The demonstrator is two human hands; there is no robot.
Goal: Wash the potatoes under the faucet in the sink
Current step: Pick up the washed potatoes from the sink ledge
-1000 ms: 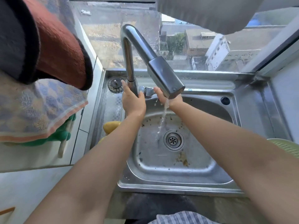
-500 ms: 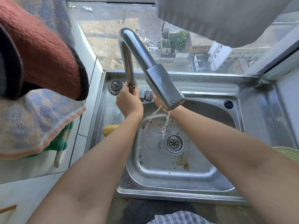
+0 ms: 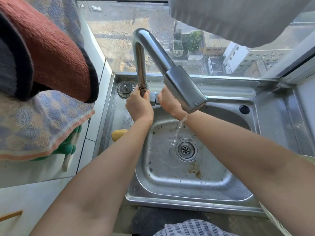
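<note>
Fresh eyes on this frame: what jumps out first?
The tall chrome faucet at centre, a thin water stream falling from it into the steel sink. The left hand grips its upright pipe and the right hand holds the faucet handle at its base. Thick towels hang at upper left.

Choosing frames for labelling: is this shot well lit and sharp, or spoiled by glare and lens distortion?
Head view: daylight through the window lights the scene well; a bright highlight runs along the faucet neck; the left hand, right hand and sink are sharp; the wide lens bows the sink's rim and swells the near forearms; the water stream is slightly smeared.
</note>
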